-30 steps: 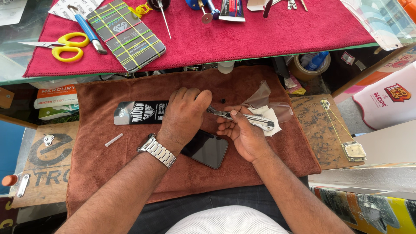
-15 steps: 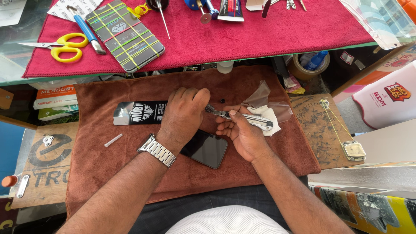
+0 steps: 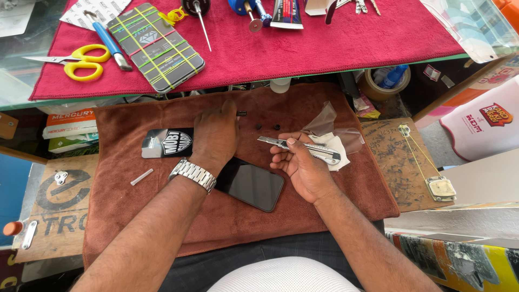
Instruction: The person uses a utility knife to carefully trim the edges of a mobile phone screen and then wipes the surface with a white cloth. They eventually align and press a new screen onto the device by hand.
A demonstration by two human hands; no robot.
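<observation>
Right hand grips a utility knife at centre frame; left hand, empty, presses the brown cloth. A slip could scratch the phone.

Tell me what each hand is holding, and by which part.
The right hand holds a silver utility knife by the middle of its handle, blade end pointing left. The left hand holds nothing; it rests on the brown cloth.

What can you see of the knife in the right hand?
The knife is a slim metal utility cutter with a silvery-grey body and a dark slider part near its right end. It lies almost level, pointing left, blade tip over the brown cloth. The right hand grips it from below, thumb on top. Its right end sits over a white wipe. Blade length is unclear.
</observation>
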